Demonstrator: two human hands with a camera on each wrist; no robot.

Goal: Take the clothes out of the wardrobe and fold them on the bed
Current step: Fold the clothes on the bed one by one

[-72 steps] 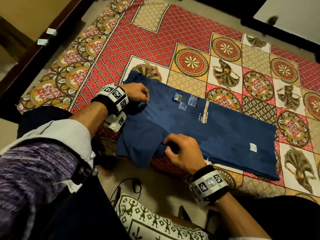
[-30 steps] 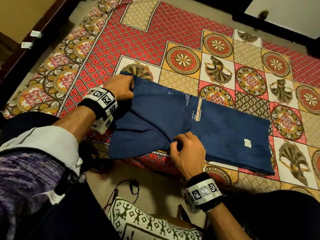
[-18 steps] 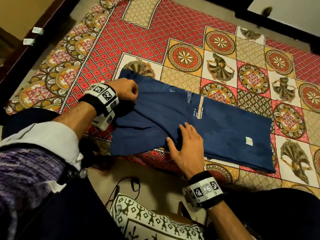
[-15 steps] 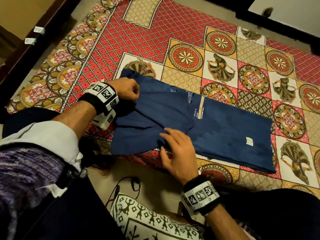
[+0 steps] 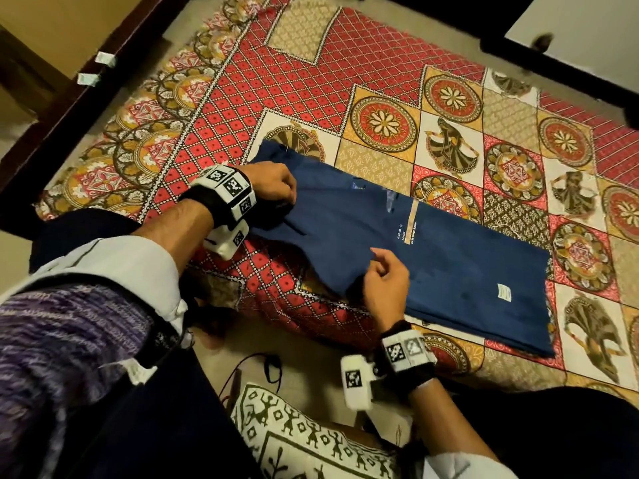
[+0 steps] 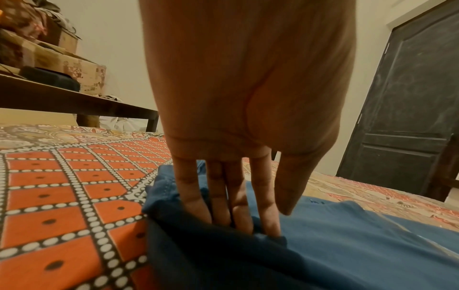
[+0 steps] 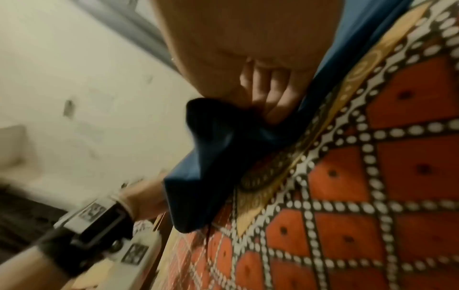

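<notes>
Dim warm light, pale plaster walls (image 6: 119, 49), dark panelled door (image 6: 407, 109), dark wooden bench (image 6: 74, 102) stacked with cardboard boxes (image 6: 62, 64), beige floor (image 5: 311, 347), patterned cushion (image 5: 304, 437)

Both forearms reach forward and down, each wrist strapped with a black band carrying white marker blocks. The left hand (image 5: 273, 183) is knuckles-up, its fingers (image 6: 191, 194) pointing downward with the tips buried in cloth. The right hand (image 5: 385, 281) is nearer the body, its fingers (image 7: 275, 98) curled and pinching a fold of fabric.
</notes>
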